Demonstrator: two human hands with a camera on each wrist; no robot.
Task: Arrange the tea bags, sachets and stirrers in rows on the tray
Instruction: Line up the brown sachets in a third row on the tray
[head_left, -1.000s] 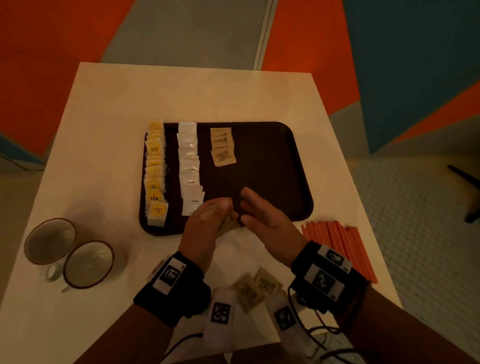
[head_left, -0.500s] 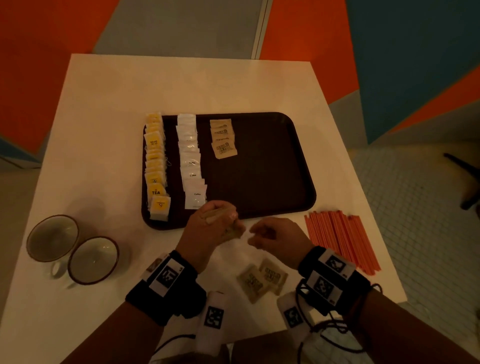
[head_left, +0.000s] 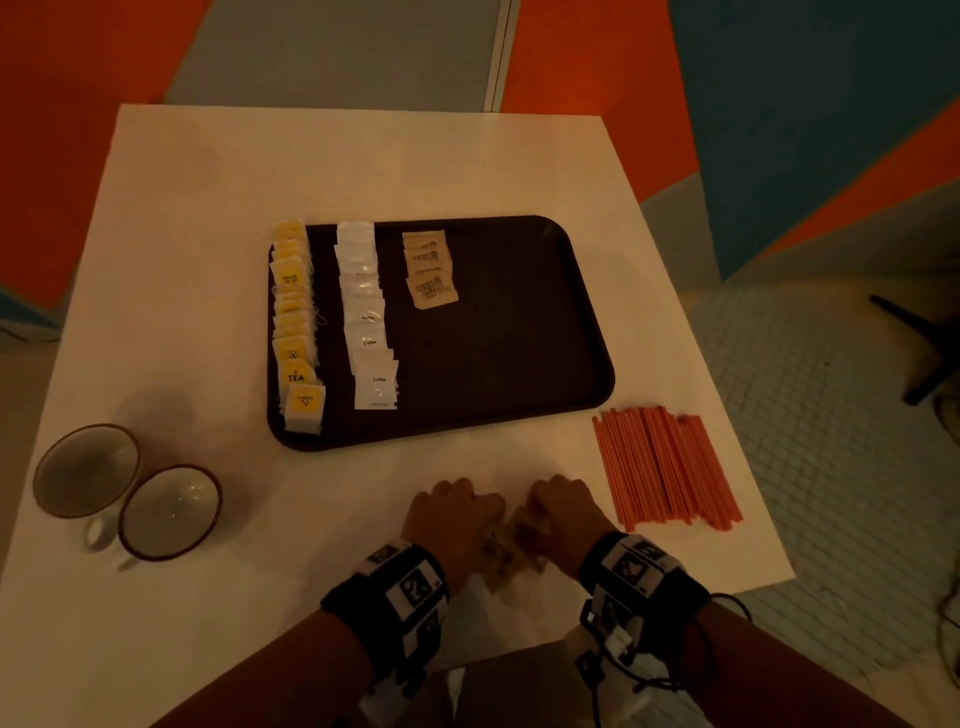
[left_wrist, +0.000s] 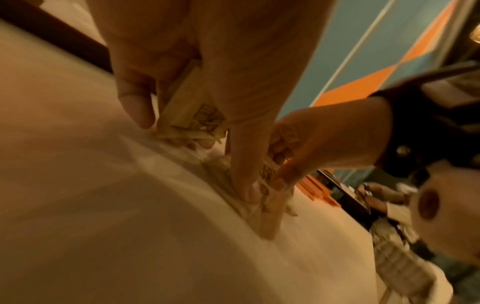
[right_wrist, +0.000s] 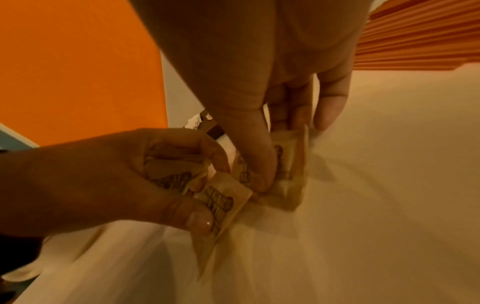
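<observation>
The dark tray (head_left: 509, 332) holds a row of yellow tea bags (head_left: 293, 322), a row of white coffee sachets (head_left: 366, 317) and a short row of brown sugar sachets (head_left: 428, 270). Orange stirrers (head_left: 665, 467) lie on the table right of the tray. Both hands are down near the table's front edge, close together. My left hand (head_left: 467, 519) grips several brown sachets (left_wrist: 192, 107) and its thumb presses another to the table. My right hand (head_left: 550, 514) pinches a brown sachet (right_wrist: 288, 164) lying on the table, next to the left hand's bundle (right_wrist: 223, 201).
Two empty cups (head_left: 85, 470) (head_left: 169, 512) stand side by side at the table's left front. The right half of the tray is bare. The table edge runs just behind my wrists, with tiled floor to the right.
Both hands drew back from the tray's front rim to the near part of the table. The right hand, open a second ago, has curled onto a loose brown sachet.
</observation>
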